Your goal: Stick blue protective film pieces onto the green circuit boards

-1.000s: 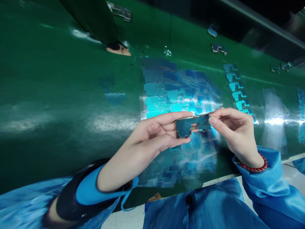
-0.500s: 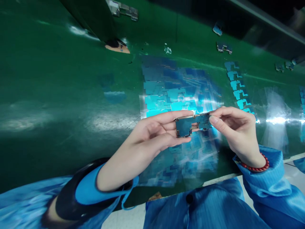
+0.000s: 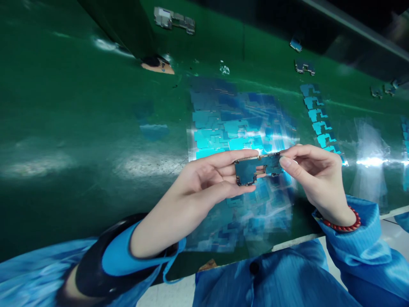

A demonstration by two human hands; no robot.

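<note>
Both my hands hold a small notched blue circuit board (image 3: 252, 169) above the green belt. My left hand (image 3: 204, 183) grips its left end between thumb and fingers. My right hand (image 3: 311, 172) pinches its right end with thumb and forefinger. Right below the board lies a heap of clear film sheets with blue cut-out shapes (image 3: 236, 123).
The green conveyor belt (image 3: 79, 128) slopes across the view. Several metal board pieces lie on it farther off, one at the top (image 3: 174, 19) and another to the right (image 3: 304, 66). A strip of blue stickers (image 3: 319, 123) and more clear film (image 3: 367, 157) sit at right.
The metal pieces on the belt have drifted right. My hands and the board have stayed nearly where they were.
</note>
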